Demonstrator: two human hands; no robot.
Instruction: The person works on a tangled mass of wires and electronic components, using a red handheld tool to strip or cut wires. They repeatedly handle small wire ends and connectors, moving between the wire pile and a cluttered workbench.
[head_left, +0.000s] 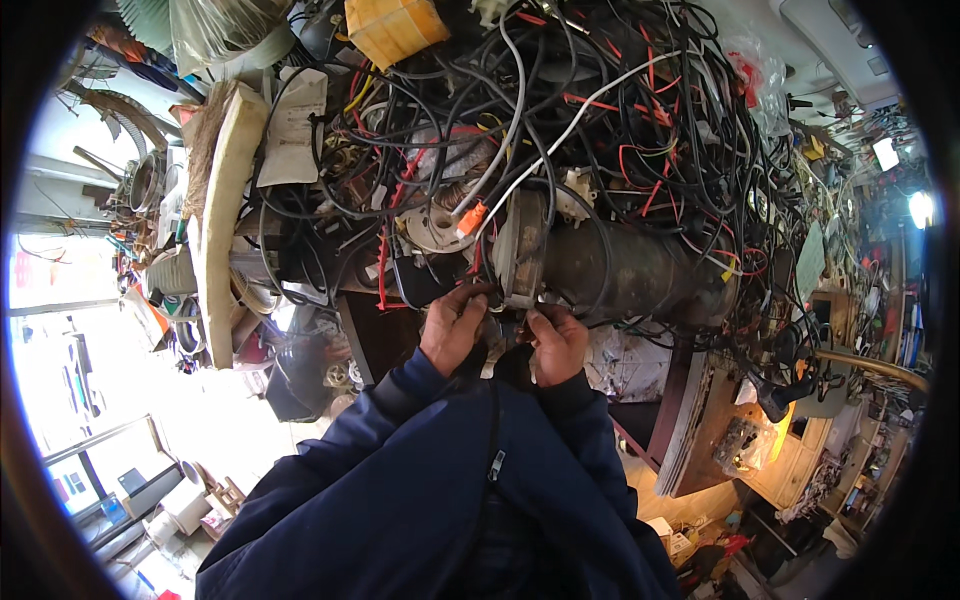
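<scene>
A dark, worn metal cylinder (640, 270) lies sideways among tangled cables, with a thick grey metal flange (523, 245) at its left end. Just left of the flange's lower edge, my left hand (455, 328) has thumb and fingers pinched together. My right hand (556, 345) is closed in a similar pinch on the lower right side of the flange. What the fingertips hold is too small and shaded to make out. A pale strip (492, 360) hangs between the hands. Above my left hand sit a round metal disc (436, 228) with holes and an orange connector (471, 219).
A heap of black, red and white cables (600, 110) covers the bench behind the cylinder. An orange-yellow box (396, 28) lies on top at the back. A long cream foam slab (222, 230) stands at the left. Boards (690, 430) lean at the lower right.
</scene>
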